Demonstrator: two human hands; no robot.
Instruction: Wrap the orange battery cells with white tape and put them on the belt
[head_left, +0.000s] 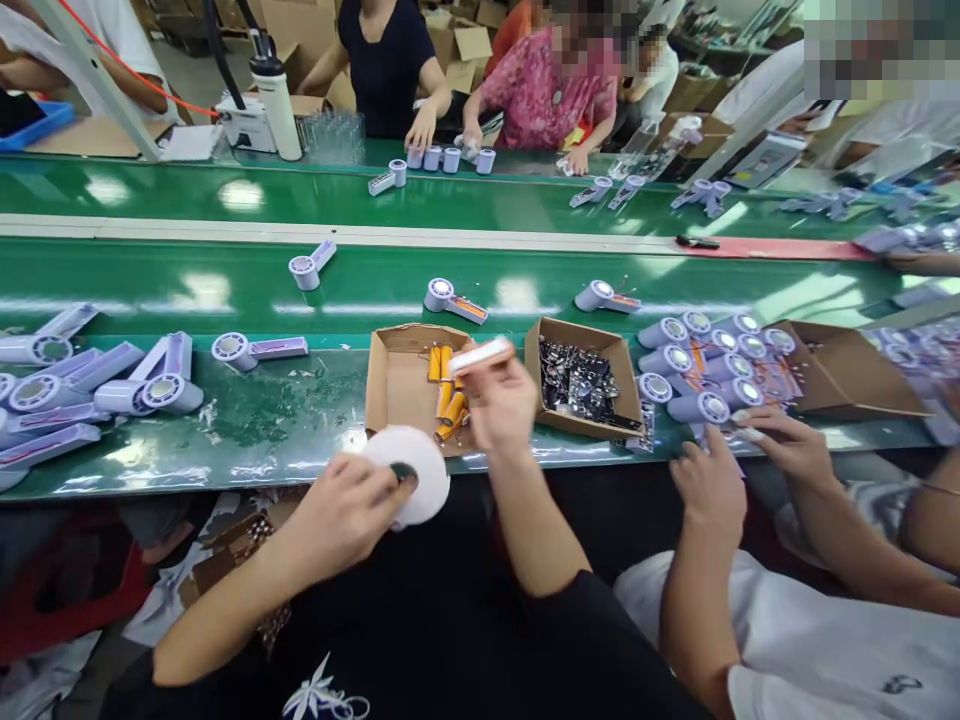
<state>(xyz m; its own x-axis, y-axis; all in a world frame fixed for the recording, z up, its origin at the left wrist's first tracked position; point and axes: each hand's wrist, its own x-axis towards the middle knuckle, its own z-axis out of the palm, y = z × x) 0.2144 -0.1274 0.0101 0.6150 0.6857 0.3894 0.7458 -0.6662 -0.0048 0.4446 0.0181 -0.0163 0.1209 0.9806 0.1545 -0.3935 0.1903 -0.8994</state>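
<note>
My left hand (352,505) grips a roll of white tape (429,478), its fingers closed at the roll's hole. Held up in the fingers of my right hand (504,405) is a small oblong piece (480,354) with a white strip on top; blur hides whether it is a battery. Just beyond, an open cardboard box (391,380) holds several orange batteries (451,408). Right of that, another cardboard box (589,425) contains small black circuit boards (577,375). A lilac handheld fan housing (234,350) lies left of the boxes with its handle open.
More lilac housings (56,390) are piled at far left, others (712,365) at right. A co-worker's hands (709,480) work beside me. Several housings lie on the green conveyor (375,270), among them one with orange inside (457,300). People sit across it.
</note>
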